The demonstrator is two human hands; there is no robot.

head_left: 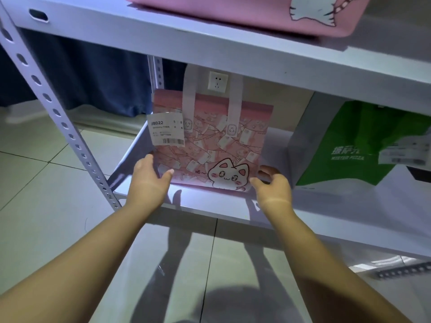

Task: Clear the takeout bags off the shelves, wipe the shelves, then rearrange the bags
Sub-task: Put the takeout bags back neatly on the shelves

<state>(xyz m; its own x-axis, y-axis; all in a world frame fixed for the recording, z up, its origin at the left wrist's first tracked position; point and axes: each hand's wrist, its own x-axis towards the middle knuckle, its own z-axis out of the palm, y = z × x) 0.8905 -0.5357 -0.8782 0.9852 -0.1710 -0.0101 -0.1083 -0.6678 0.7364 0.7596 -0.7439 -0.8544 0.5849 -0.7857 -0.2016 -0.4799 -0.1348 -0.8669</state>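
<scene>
A pink cat takeout bag (217,145) stands upright on the lower white shelf (210,201), with a white receipt label on its upper left and its two handles up. My left hand (149,180) holds its lower left corner: the thumb lies on the front and the fingers run along the left edge. Just beside the lower right corner is my right hand (272,185), fingers curled and apart, thumb near the bag's bottom edge. A green pizza takeout bag (354,145) stands further right on the same shelf. Another pink cat bag (256,12) lies on the upper shelf (163,36).
A perforated white upright post (58,117) runs down the left side of the rack. A wall socket (218,82) shows behind the bag, and a dark blue curtain (93,80) hangs at the back left. Tiled floor (46,183) lies below and to the left.
</scene>
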